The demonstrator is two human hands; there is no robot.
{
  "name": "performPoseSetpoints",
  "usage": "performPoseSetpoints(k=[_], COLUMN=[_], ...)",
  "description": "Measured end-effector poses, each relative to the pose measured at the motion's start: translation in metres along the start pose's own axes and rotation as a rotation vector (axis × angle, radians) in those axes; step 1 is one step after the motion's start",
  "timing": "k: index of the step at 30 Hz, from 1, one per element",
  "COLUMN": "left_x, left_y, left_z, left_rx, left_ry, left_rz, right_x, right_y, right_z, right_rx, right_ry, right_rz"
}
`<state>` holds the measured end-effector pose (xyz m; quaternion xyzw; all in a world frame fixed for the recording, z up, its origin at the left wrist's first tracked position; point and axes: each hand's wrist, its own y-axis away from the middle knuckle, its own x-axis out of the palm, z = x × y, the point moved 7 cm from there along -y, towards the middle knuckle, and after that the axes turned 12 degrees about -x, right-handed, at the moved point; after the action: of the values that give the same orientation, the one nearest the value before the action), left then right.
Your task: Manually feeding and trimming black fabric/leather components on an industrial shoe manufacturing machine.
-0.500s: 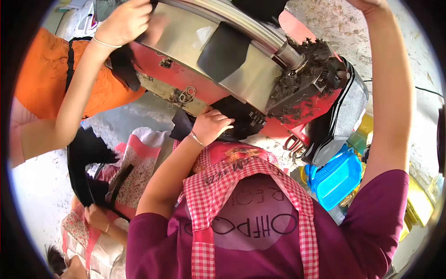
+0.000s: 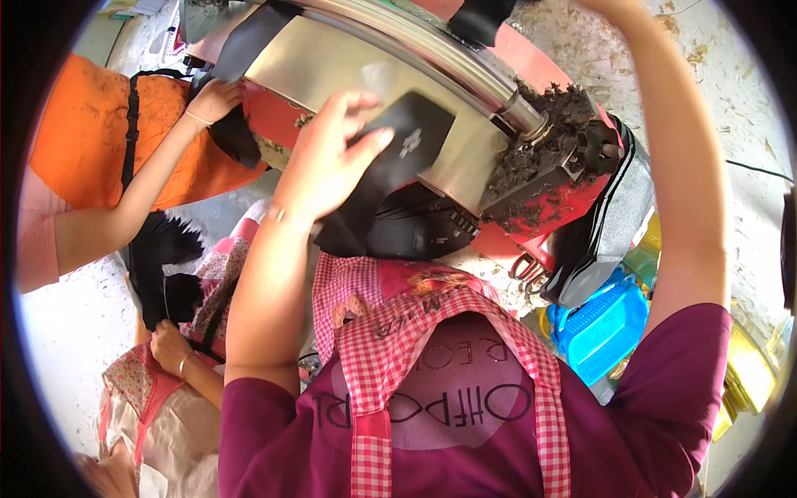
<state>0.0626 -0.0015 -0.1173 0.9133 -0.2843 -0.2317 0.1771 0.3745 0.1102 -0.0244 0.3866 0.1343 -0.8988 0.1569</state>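
Observation:
My left hand (image 2: 328, 162) is raised over the front of a machine with a shiny metal plate (image 2: 324, 66). Its thumb and fingers are apart. Close by its thumb, a flat black piece of sheet material (image 2: 419, 133) lies on the plate. Beneath the hand, another dark sheet (image 2: 353, 220) hangs at the machine's front edge, beside a black control box (image 2: 423, 228). Reaching to the top edge of the picture, my right hand (image 2: 610, 7) is mostly cut off; its fingers are hidden. A metal roller (image 2: 415, 50) runs behind the plate.
Dark scraps (image 2: 531, 158) heap at the machine's right end. Stacked grey-black sheets (image 2: 610, 216), scissors (image 2: 527, 267) and a blue basket (image 2: 602, 324) are on the right. At the left, a co-worker's hand (image 2: 217, 101) is near a black strip (image 2: 249, 41); another person's hand (image 2: 170, 344) holds black pieces (image 2: 154, 290).
My left hand has risen from the machine's front edge to over the plate, its fingers spreading. The co-worker's hand has dropped lower, and a black strip now lies across the plate's left end.

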Motion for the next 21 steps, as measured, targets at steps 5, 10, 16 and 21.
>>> performPoseSetpoints(k=[5, 10, 16, 21], left_x=[-0.005, 0.010, 0.146, 0.145], left_y=[-0.025, 0.062, 0.055, 0.062], left_z=[-0.029, 0.002, 0.128, 0.131], left_rx=[0.158, 0.438, 0.450, 0.604], left_ry=[-0.392, -0.395, -0.731, -0.852], left_rz=[-0.301, -0.546, 0.085, 0.245], right_x=[0.114, 0.093, 0.017, -0.038], right_y=[0.020, 0.032, 0.021, 0.021], right_z=[-0.021, -0.035, -0.003, 0.006], right_rx=[0.309, 0.317, 0.184, 0.040], right_ry=[-0.193, -0.398, -0.774, -0.765], right_rz=[0.496, 0.242, -0.019, -0.185])
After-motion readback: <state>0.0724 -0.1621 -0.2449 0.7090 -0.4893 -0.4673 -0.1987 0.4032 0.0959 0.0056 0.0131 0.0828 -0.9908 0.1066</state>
